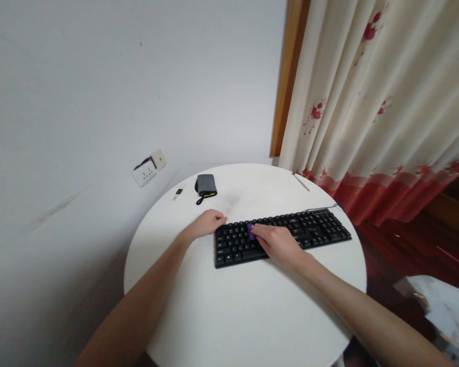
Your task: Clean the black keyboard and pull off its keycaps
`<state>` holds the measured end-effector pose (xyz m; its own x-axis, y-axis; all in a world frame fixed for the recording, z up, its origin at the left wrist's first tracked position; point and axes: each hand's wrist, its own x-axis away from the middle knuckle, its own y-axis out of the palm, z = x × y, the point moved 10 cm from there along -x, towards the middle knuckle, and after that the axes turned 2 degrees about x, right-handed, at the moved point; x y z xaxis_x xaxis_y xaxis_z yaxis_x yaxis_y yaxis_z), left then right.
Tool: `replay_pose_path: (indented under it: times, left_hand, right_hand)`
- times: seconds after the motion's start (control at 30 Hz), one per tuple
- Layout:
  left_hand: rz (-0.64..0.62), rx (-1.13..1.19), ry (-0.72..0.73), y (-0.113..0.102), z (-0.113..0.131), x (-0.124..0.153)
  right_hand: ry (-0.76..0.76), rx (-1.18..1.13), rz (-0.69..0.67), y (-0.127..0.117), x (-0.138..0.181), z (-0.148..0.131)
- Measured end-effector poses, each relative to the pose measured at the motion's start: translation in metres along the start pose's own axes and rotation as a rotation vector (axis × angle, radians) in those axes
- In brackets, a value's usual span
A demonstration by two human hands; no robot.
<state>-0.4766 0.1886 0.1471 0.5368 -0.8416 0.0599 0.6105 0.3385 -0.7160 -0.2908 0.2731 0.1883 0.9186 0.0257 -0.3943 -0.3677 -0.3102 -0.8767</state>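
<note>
A black keyboard [237,250] lies at a slant across the round white table. My right hand [277,243] is over its left-middle keys, fingers closed on a small purple piece [251,232] that presses against the keys. The piece looks soft, but my fingers cover part of it, and its exact kind cannot be made out. At the keyboard's upper left corner, my left hand [208,223] is closed, its curled fingers gripping the edge there. Some of those fingertips are hidden.
Toward the back of the white table [229,316] lies a grey folded pouch [206,184] with a black loop. Left of it is a small black item [179,191] with thin strands. A thin pale stick [301,182] lies back right. A wall socket [144,173] and a curtain [352,112] stand behind.
</note>
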Motion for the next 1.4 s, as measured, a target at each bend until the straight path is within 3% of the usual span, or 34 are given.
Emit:
replay_pose_path:
  times: [0.17,0.33,0.4,0.47,0.57,0.63,0.7,0.83,1.07,1.2,1.3,1.4]
  left_hand:
    - [0.001,-0.010,0.000,0.000,0.000,0.001]
    - [-0.006,0.001,-0.019,0.001,0.000,0.003]
    - [-0.005,0.001,-0.019,0.001,-0.001,0.002]
    - [-0.001,0.000,-0.016,0.001,-0.002,0.002]
    - [0.006,0.007,-0.018,0.001,-0.002,0.001]
    - [0.009,0.013,-0.018,0.000,0.000,0.002]
    - [0.013,0.018,-0.018,-0.001,0.002,0.002]
    - [0.021,0.007,-0.009,-0.002,0.004,0.002]
    - [0.022,0.005,0.009,-0.001,0.001,0.001]
    - [0.015,0.017,0.001,0.000,0.001,0.002]
    - [0.012,0.016,-0.009,0.000,0.000,0.002]
    - [0.018,0.023,-0.013,-0.001,-0.001,0.002]
  right_hand:
    - [-0.254,-0.203,-0.151,-0.002,0.016,-0.043]
    - [-0.236,-0.462,-0.237,-0.007,0.020,-0.048]
    - [-0.109,-0.553,-0.137,-0.012,0.014,-0.027]
    - [0.089,-0.564,0.085,-0.024,0.010,0.012]
    - [0.365,-0.418,0.452,-0.047,0.022,0.069]
    - [0.444,-0.274,0.547,-0.055,0.029,0.086]
    - [0.450,-0.134,0.473,-0.051,0.025,0.087]
    - [0.314,-0.010,0.156,-0.021,0.009,0.058]
    - [-0.149,-0.267,-0.124,-0.004,0.014,-0.025]
    - [-0.186,-0.409,-0.224,-0.011,0.021,-0.037]
    - [-0.024,-0.443,-0.071,-0.024,0.015,-0.008]
    - [0.265,-0.363,0.294,-0.048,0.020,0.050]
